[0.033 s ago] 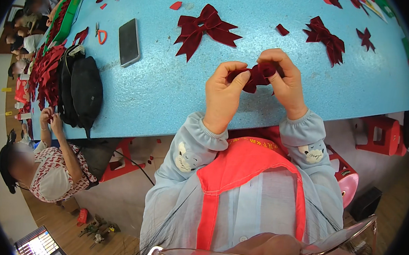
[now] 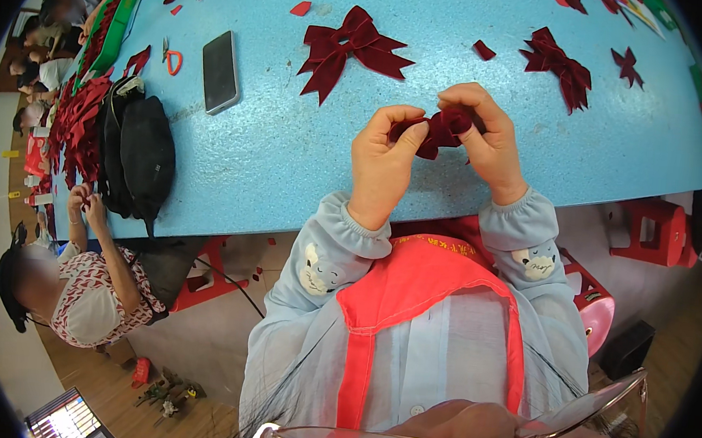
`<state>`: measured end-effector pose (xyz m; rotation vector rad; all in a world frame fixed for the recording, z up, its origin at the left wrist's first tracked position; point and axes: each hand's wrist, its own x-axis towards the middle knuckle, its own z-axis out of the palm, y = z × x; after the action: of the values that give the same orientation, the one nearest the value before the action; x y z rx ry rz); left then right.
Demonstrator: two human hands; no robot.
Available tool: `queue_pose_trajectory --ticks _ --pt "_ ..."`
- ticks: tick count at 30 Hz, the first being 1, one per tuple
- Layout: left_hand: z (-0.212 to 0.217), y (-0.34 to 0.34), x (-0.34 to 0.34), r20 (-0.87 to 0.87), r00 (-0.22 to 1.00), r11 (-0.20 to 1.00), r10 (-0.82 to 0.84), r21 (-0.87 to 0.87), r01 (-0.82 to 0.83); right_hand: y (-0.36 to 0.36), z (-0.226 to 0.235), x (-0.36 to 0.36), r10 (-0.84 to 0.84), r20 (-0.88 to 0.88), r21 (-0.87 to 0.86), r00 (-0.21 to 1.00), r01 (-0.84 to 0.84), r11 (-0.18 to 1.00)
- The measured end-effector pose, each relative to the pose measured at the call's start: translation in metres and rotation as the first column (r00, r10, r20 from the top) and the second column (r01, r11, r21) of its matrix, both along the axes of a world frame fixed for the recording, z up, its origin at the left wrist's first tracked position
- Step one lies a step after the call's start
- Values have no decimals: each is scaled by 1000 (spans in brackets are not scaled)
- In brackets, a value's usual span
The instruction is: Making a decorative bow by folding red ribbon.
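Above the near side of the blue table, both my hands pinch a dark red velvet bow. My left hand is closed on its left loop, thumb in front. My right hand grips the rolled right loop between thumb and fingers. Part of the bow is hidden behind my fingers. Beyond my hands lies a large finished-looking velvet bow, spread flat. Another bow rests to the right, with a small bow farther right. A short ribbon scrap lies between the larger two.
At left on the table are a phone, orange-handled snips, a black bag, heaped red ribbon and a green tray. A co-worker sits at left, hands raised. Red stools stand at right.
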<state>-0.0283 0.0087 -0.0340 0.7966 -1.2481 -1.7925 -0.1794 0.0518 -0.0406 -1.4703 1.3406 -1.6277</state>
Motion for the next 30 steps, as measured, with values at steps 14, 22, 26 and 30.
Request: queue_pose_trajectory --ticks 14,22,26,30 --pt "0 14 -16 34 992 987 125 -108 -121 0 -14 4 85 47 -135 995 -78 988" --pt "-3 21 -20 -47 992 987 121 -100 -125 1 -18 14 -107 207 -106 973 131 986" --pt "-6 13 -13 -193 970 984 146 133 -122 -1 -19 8 -222 346 -79 912 264 961" --pt "-14 22 -7 -167 985 998 44 52 -35 -2 -17 8 -290 418 -6 861 322 947"
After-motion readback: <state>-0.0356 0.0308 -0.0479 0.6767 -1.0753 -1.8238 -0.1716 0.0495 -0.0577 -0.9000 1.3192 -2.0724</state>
